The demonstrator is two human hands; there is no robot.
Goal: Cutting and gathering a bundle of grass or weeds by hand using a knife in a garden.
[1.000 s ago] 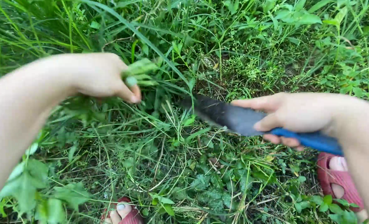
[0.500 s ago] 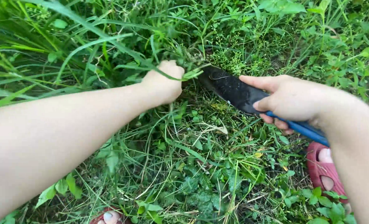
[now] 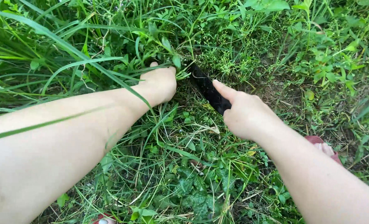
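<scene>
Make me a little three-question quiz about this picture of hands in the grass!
1. True or false: the right hand holds a knife with a dark blade.
2. What does the left hand grip: A) a stone, B) a clump of grass, C) a rope?
3. What colour is the sandal seen beside the right forearm?

Key: 1 true. 2 B. 3 red.
</scene>
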